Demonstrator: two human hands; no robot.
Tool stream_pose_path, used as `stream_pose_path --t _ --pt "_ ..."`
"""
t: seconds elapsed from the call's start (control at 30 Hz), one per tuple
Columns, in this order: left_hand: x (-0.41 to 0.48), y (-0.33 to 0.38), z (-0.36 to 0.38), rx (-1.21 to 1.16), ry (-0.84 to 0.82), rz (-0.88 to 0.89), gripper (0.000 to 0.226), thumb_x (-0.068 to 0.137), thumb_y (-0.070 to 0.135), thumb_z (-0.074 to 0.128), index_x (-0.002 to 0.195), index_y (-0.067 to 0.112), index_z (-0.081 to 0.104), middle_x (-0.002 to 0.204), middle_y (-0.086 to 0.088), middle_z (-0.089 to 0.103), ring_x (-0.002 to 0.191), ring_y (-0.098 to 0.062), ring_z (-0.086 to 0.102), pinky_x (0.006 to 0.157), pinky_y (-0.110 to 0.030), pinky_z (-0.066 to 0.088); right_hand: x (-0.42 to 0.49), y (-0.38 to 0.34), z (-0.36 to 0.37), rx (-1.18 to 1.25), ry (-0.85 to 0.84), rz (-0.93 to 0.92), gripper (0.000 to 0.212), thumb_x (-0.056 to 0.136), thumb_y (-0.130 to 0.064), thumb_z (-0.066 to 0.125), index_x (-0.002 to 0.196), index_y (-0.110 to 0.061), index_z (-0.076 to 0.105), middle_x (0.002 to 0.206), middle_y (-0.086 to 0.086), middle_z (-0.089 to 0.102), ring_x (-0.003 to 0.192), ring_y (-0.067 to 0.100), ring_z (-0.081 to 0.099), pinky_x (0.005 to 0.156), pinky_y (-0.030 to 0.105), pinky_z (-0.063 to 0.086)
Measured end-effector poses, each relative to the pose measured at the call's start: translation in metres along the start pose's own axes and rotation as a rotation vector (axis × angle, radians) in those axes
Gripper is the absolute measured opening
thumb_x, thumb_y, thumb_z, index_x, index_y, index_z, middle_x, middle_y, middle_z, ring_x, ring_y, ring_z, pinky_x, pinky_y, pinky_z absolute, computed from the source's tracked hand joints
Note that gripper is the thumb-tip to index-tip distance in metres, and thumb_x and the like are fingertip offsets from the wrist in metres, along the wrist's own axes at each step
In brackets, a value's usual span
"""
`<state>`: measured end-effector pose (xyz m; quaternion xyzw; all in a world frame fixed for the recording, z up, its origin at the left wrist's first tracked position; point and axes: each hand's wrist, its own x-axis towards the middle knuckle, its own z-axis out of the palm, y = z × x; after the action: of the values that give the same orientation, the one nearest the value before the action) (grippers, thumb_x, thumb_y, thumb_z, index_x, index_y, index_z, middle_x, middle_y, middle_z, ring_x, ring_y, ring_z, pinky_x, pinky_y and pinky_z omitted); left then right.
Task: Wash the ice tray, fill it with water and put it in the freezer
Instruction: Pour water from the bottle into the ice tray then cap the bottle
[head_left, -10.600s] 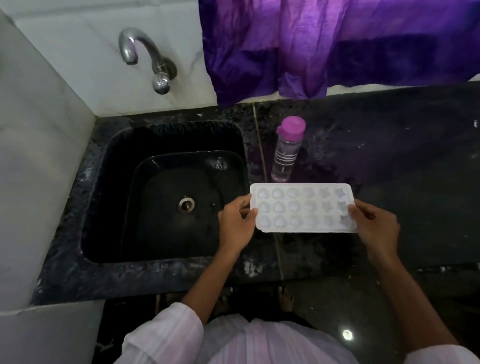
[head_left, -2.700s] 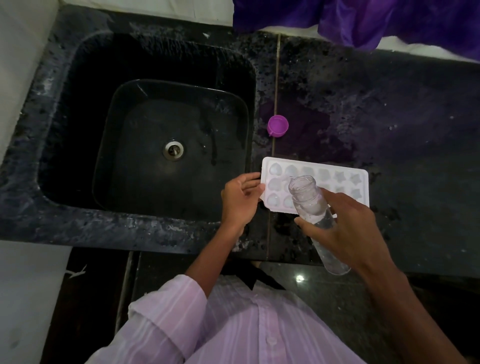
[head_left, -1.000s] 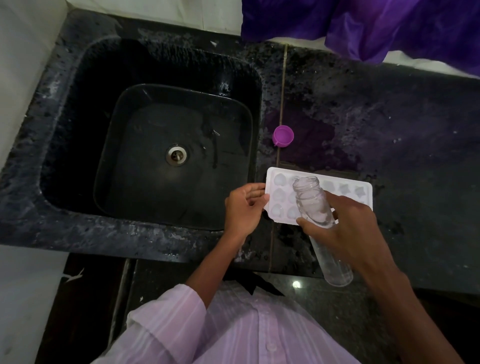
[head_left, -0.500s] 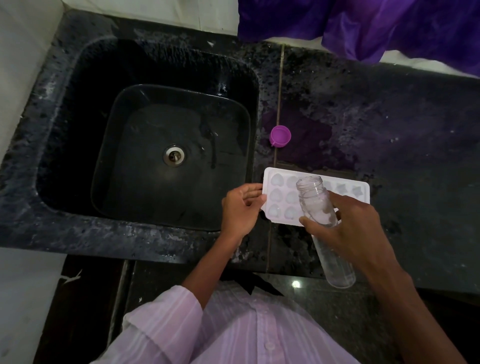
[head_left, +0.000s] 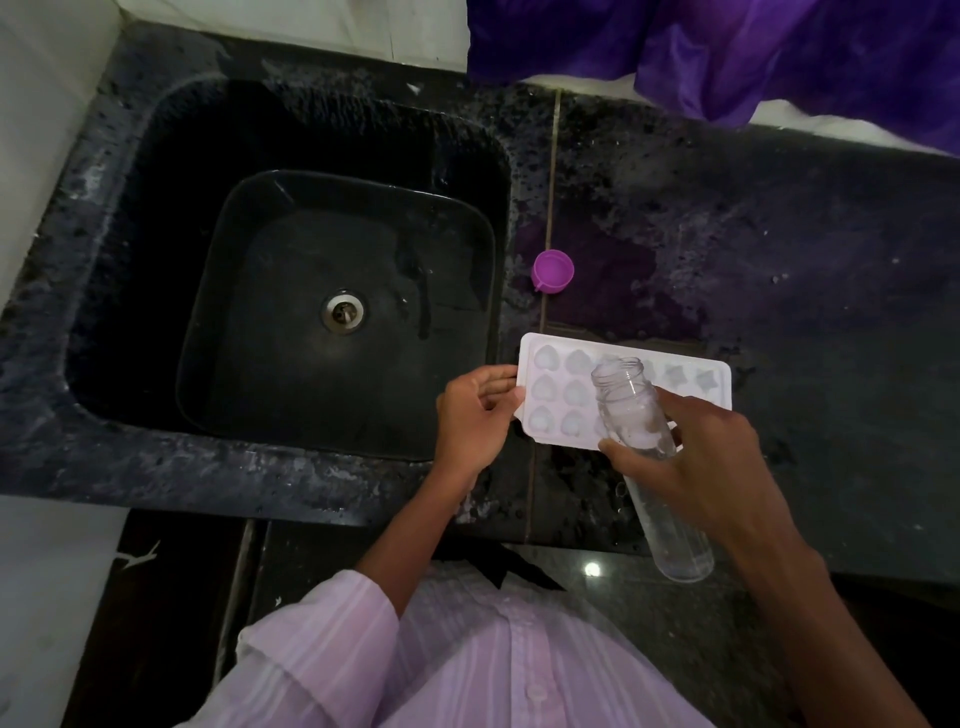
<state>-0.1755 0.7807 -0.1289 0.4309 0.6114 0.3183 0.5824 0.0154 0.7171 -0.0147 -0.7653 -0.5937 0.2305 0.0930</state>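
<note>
Ice tray (head_left: 561, 395): white plastic, lying flat on the dark speckled tabletop (head_left: 779, 270), just right of the sink (head_left: 291, 98) and near the front edge; heart-shaped cavities on its left part, star-shaped ones at the far right; whether the cavities hold water cannot be told.
Left hand (head_left: 472, 415): at the tray's left short edge, grip clamped on that edge, thumb on the rim and fingers curled beside it.
Right hand (head_left: 696, 457): grip wrapped round the middle of the bottle (head_left: 631, 405), thumb across the near side, fingers behind.
Bottle: clear, uncapped, tilted with its open mouth raised over the tray's middle cavities and its base towards the person, past the tabletop's front edge; it covers part of the tray's middle.
Cap (head_left: 553, 271): purple, open side up, on the tabletop beyond the tray, apart from it, close to the sink's right rim.
Sink: black, square basin, metal drain (head_left: 343, 310) in the middle, a wet streak on the floor to the right of the drain.
Cloth (head_left: 727, 47): purple, hanging at the top right above the back of the tabletop.
Clothing: pale striped shirt, left sleeve (head_left: 311, 649) ending at the forearm.
</note>
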Motion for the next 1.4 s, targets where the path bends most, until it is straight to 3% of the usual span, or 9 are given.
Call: stream_pose_path --t 0.2,0.33,0.47,0.7,0.87,1.4 --pt "-0.002 0.001 0.002 -0.010 0.009 -0.006 0.022 0.090 0.008 0.071 0.112 0.013 0.074 0.100 0.003 0.077 0.093 -0.007 0.073 0.088 -0.037 0.061 -0.007 0.003 0.001 0.001 -0.005 -0.020 0.046 0.074 -0.048 0.079 0.109 -0.019 0.069 0.086 -0.003 0.070 0.071 0.013 0.062 0.066 0.032 0.053" --pt "-0.003 0.002 0.001 -0.028 0.007 -0.020 0.022 0.090 0.008 0.071 0.111 0.014 0.074 0.101 0.003 0.077 0.094 -0.007 0.073 0.089 -0.035 0.060 -0.011 0.007 0.004 0.000 -0.012 -0.021 0.041 0.074 -0.049 0.079 0.103 -0.023 0.067 0.076 -0.013 0.060 0.065 -0.002 0.055 0.057 0.019 0.041" --pt "-0.005 0.002 0.002 -0.036 0.006 -0.033 0.023 0.090 0.006 0.070 0.112 0.013 0.073 0.102 0.002 0.077 0.095 -0.007 0.073 0.089 -0.033 0.060 -0.016 0.013 0.007 -0.012 -0.014 -0.018 0.040 0.073 -0.052 0.078 0.099 -0.023 0.065 0.075 -0.013 0.060 0.063 -0.004 0.054 0.055 0.015 0.038" --pt "-0.006 0.004 0.002 -0.057 -0.010 -0.062 0.024 0.091 0.006 0.069 0.113 0.014 0.073 0.103 0.001 0.077 0.097 -0.010 0.073 0.091 -0.036 0.060 -0.022 0.016 0.013 -0.055 -0.026 -0.012 0.037 0.073 -0.055 0.076 0.087 -0.024 0.063 0.071 -0.012 0.062 0.059 -0.001 0.055 0.055 0.024 0.046" --pt "-0.007 0.004 0.002 -0.050 -0.012 -0.083 0.024 0.091 0.010 0.069 0.115 0.015 0.073 0.105 0.001 0.077 0.099 -0.010 0.073 0.093 -0.039 0.059 -0.028 0.018 0.018 -0.024 -0.056 -0.011 0.042 0.074 -0.055 0.075 0.100 -0.025 0.065 0.084 -0.010 0.069 0.070 0.006 0.063 0.067 0.035 0.057" --pt "-0.016 0.008 -0.003 -0.069 -0.059 -0.118 0.032 0.091 0.003 0.068 0.123 0.007 0.068 0.109 -0.006 0.075 0.098 -0.015 0.073 0.091 -0.037 0.060 -0.047 0.018 0.030 -0.049 -0.047 -0.024 0.042 0.073 -0.057 0.074 0.095 -0.024 0.062 0.082 -0.009 0.068 0.069 0.009 0.062 0.067 0.032 0.054"
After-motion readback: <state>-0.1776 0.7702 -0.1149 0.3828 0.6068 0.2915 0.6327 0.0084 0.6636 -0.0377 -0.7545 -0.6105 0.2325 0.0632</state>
